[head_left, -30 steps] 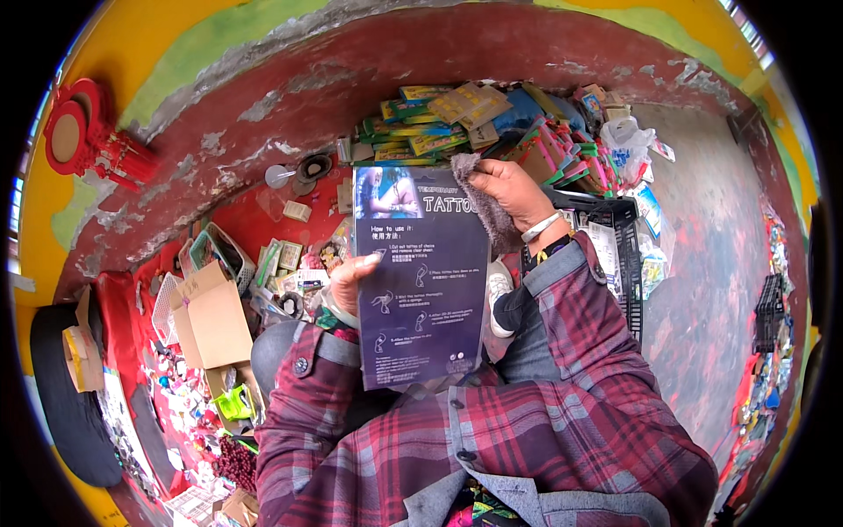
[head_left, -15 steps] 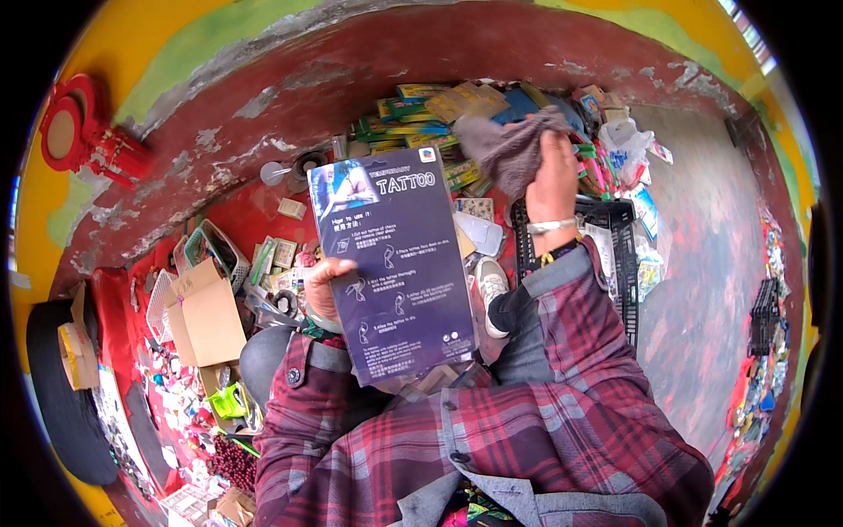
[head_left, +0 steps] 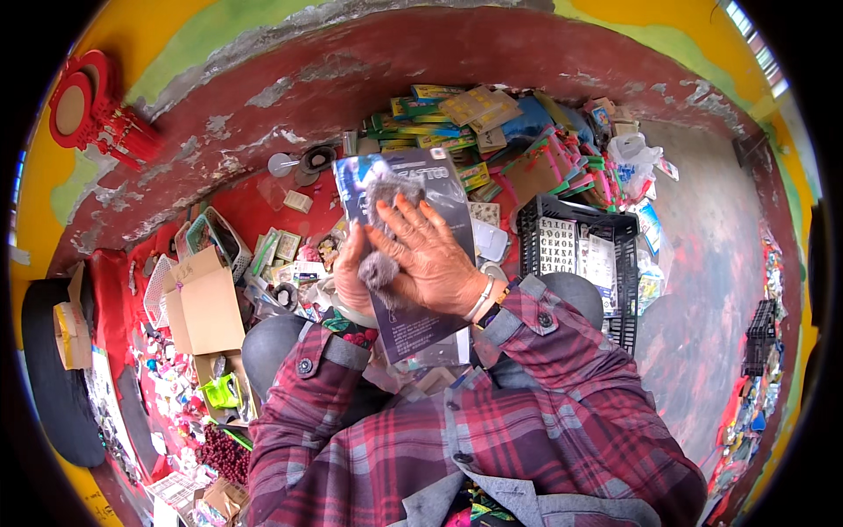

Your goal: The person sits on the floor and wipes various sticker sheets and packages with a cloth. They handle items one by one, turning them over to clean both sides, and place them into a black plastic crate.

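A flat, dark-blue printed package (head_left: 421,329) in shiny plastic stands tilted over my lap, a small picture in its upper left corner. Along its left edge, my left hand (head_left: 349,279) grips it. My right hand (head_left: 432,255) lies across the front, fingers spread, pressing a grey cloth (head_left: 386,187) against the surface. The cloth bunches out above the fingers and again near the thumb. Part of the print is hidden behind the hand and cloth.
Beyond my right knee a black plastic crate (head_left: 625,230) holds letter sheets. Colourful flat boxes (head_left: 430,123) pile against the red wall. At left are an open cardboard box (head_left: 209,307), a basket (head_left: 219,237) and scattered small goods. Dark red beads (head_left: 224,452) lie lower left.
My right hand has swung from the upper right, where the cloth hung in the air, down onto the package front. The package has shifted slightly right.
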### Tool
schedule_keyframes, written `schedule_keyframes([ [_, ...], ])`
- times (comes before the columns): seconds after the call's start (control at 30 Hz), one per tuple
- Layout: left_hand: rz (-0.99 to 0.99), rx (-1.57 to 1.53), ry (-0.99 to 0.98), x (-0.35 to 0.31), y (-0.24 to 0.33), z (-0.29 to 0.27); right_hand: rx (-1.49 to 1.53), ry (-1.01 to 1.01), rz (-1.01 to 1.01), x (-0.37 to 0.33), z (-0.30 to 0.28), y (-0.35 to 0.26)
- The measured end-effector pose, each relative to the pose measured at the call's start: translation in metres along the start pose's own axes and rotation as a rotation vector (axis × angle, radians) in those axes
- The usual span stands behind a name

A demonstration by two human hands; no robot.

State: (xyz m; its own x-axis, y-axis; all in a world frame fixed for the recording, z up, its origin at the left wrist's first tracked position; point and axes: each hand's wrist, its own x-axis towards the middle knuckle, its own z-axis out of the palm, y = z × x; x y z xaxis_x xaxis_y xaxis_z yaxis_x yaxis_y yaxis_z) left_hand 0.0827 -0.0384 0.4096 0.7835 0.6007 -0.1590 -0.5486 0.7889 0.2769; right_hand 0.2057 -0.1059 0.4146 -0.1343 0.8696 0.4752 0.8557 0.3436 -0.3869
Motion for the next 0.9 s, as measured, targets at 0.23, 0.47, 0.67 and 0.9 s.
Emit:
schedule_keyframes([
  [0.23, -0.198, 0.086, -0.084, -0.007, 0.0, -0.006, 0.186, 0.269, 0.273, 0.006, -0.009, 0.05],
  [0.47, -0.016, 0.027, -0.095, -0.008, 0.007, 0.0, 0.101, 0.025, -0.045, 0.003, -0.015, 0.003],
  [0.67, -0.058, 0.036, 0.003, -0.004, 0.016, -0.02, 0.084, -0.036, -0.091, 0.001, -0.006, -0.002],
  [0.9, -0.304, 0.1, -0.076, -0.005, 0.011, -0.033, 0.049, 0.188, 0.196, 0.006, -0.027, 0.037],
])
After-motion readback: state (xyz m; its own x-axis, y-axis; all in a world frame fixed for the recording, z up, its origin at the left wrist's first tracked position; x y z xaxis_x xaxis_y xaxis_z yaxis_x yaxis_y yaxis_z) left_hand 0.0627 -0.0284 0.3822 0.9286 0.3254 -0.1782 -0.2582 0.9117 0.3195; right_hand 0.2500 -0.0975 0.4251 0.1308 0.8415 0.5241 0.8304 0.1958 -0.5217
